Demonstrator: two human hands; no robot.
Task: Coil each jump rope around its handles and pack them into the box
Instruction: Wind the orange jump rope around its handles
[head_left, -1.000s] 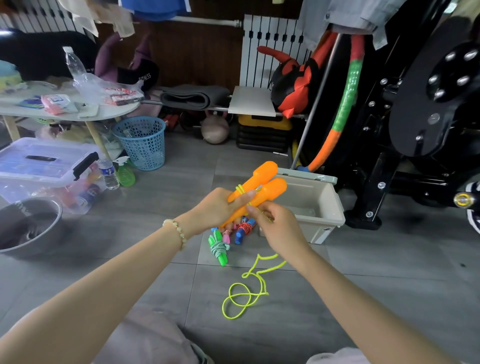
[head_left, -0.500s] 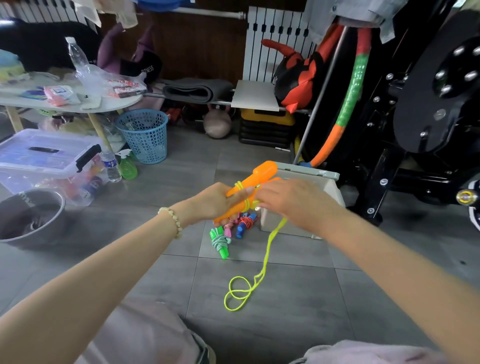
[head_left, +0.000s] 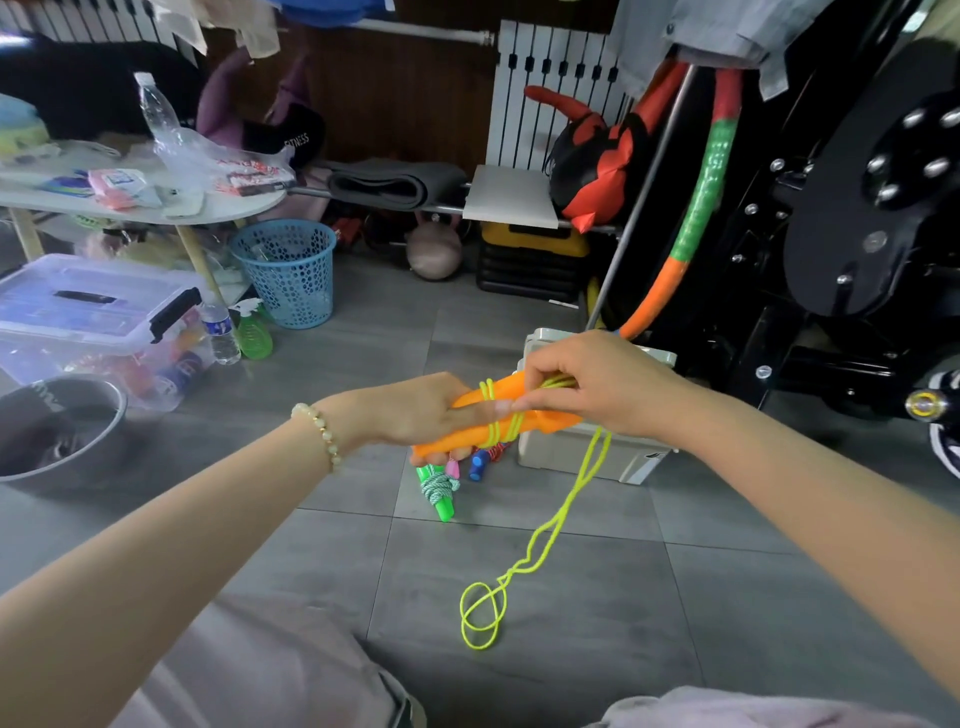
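the left hand (head_left: 415, 415) reaches in from the lower left, forearm stretched forward, a pale bead bracelet (head_left: 319, 434) on the wrist. its fingers are clamped around the near ends of the two orange plastic jump-rope handles (head_left: 540, 418), held side by side and pointing to the right, roughly level. the right hand (head_left: 597, 387) comes in from the lower right with the wrist bent inward over the handles; its fingers are curled shut, pinching the neon yellow-green cord (head_left: 550, 535) against the top of the handles. the two hands are close together, nearly touching over the handles.

a few turns of the cord are wrapped around the middle of the handles, between the hands. from under the right hand the rest hangs down as a doubled strand and ends in loose loops lying on the grey tiled floor (head_left: 727, 597), near the person's knees.

right behind the hands sits the open cream plastic box (head_left: 597, 457) on the floor, its near wall just past the handles; what is inside cannot be seen. at the box's left side, on the floor, lies a coiled rope with bright green handles (head_left: 439, 491), and just beside it a pink handle end (head_left: 453, 467) and a blue handle with red cord (head_left: 480, 461), partly hidden under the left hand.
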